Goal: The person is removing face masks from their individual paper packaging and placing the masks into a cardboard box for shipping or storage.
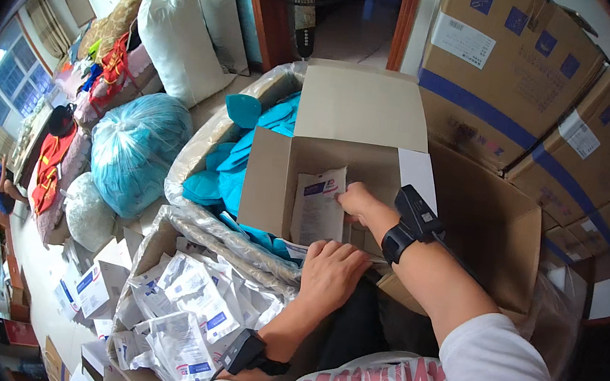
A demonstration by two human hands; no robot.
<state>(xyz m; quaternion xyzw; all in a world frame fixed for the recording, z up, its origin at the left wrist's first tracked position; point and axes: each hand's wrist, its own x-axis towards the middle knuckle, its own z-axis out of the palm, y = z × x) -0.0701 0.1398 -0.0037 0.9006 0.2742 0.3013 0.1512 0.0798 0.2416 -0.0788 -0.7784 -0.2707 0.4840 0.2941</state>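
A small open carton point(365, 106) with a brown inside stands in front of me, its flaps spread. Inside it, a flat white printed packet point(319, 211) leans near the left wall. My right hand point(355, 201) reaches into the carton, fingers closed at the packet's right edge; the fingertips are partly hidden. At the near rim, my left hand point(331, 271) is curled over the carton's edge, its thumb out of sight. Dark bands with small devices sit on both wrists. Many similar white packets point(192, 302) fill a plastic-lined box at the lower left.
Behind the carton, a plastic-lined box holds teal pieces point(231, 170). A large empty-looking brown box point(504, 215) lies to the right, under stacked cartons point(502, 70). Tied bags point(138, 151) and loose packets point(91, 290) lie on the left. Another person point(0, 182) sits far left.
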